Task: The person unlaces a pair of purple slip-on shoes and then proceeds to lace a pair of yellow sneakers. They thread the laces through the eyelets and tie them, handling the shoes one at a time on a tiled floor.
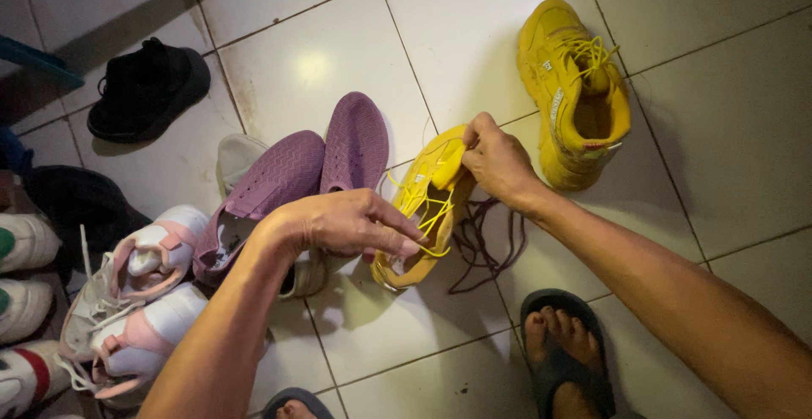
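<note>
A yellow sneaker (425, 216) lies tilted on the white tiled floor at the centre. My right hand (497, 162) grips its upper edge near the toe. My left hand (347, 224) reaches across from the left, fingertips pinching the loose yellow laces (431, 208) over the shoe's opening. The matching yellow sneaker (575, 89) stands apart on the floor at the upper right, laces loose. A dark purple lace (478, 246) lies on the tiles under and beside the held shoe.
Two purple slip-on shoes (313, 165) lie left of the yellow sneaker. White and pink sneakers (139, 301) sit at the left, a black shoe (148, 87) at the upper left. My right foot in a dark sandal (562, 356) is at the bottom.
</note>
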